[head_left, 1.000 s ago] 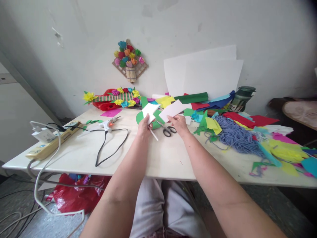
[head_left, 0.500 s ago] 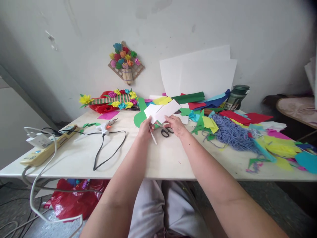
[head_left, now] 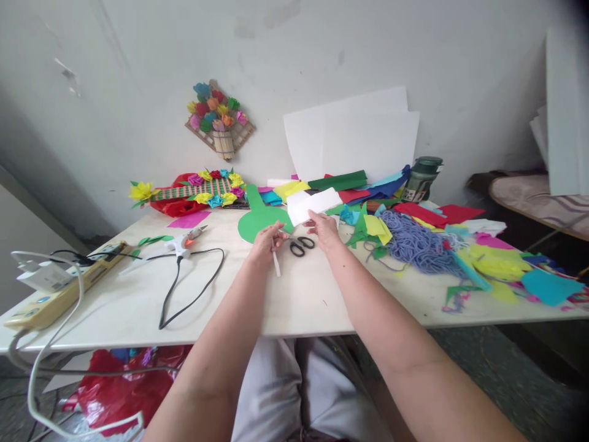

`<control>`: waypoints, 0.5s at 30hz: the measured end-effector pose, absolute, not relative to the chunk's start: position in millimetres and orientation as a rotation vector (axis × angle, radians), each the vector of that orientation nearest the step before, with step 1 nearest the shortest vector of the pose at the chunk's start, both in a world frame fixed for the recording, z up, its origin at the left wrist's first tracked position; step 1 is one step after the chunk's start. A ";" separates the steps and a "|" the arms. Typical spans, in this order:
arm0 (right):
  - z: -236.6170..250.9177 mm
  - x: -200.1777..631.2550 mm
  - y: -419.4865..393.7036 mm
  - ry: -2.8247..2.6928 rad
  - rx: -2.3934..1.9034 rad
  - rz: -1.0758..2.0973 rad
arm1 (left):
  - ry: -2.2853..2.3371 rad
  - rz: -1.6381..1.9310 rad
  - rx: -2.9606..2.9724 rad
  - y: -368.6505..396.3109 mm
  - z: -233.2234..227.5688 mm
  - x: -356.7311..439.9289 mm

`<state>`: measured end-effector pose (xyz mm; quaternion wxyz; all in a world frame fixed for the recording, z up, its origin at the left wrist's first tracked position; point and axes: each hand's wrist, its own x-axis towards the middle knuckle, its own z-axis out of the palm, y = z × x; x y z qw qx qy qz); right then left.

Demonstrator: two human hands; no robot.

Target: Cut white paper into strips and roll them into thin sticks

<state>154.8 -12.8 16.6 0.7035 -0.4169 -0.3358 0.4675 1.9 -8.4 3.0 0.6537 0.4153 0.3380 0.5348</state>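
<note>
The right hand (head_left: 324, 230) pinches the near edge of a stack of white paper pieces (head_left: 315, 205), its grip closed on them so they stand tilted up off the surface (head_left: 299, 294), just above the black scissors (head_left: 299, 245). The left hand (head_left: 265, 240) has its grip closed around a thin white stick (head_left: 276, 264), which pokes down toward the surface from under the fingers. Just behind both hands lies a green paper cutout (head_left: 257, 222), and to the right a heap of blue yarn (head_left: 414, 242) and coloured paper scraps (head_left: 497, 267) crowds the surface. A glue gun (head_left: 184, 240) with its black cord lies well to the left, near a power strip (head_left: 59, 288). The white pieces appear held only by one edge, so they could fan apart or slip loose if the pinch eases, and they might drop among the scraps. The scissors sit right between the wrists, so a careless sweep of either hand could knock them or catch a finger on the blades. The stick looks slender and may bend or snap if pressed hard against the surface.
</note>
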 end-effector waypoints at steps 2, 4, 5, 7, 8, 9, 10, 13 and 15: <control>18.7 163.7 -9.8 -0.614 -0.891 0.974 | 0.757 1.227 0.940 -7.7 2.4 1.1; 20.4 173.3 -6.5 -0.454 -0.834 0.929 | 0.745 1.229 0.933 -6.9 1.7 0.4; 20.9 177.8 -5.1 -0.374 -0.808 0.910 | 0.742 1.232 0.925 -6.5 1.5 0.2; 21.4 185.7 -3.6 -0.248 -0.786 0.926 | 0.743 1.240 0.903 -6.0 2.0 0.0; 21.4 188.9 -3.5 -0.197 -0.784 0.937 | 0.744 1.247 0.889 -5.9 2.6 0.0; 21.2 191.5 -3.9 -0.166 -0.782 0.956 | 0.744 1.257 0.874 -5.8 3.2 0.0; 21.0 193.5 -4.6 -0.145 -0.781 0.978 | 0.746 1.269 0.856 -5.8 4.0 -0.1; 20.3 196.8 -7.4 -0.125 -0.760 1.037 | 0.753 1.316 0.782 -6.1 5.8 -0.8; 20.0 197.5 -8.7 -0.109 -0.729 1.057 | 0.749 1.346 0.734 -6.2 6.6 -1.8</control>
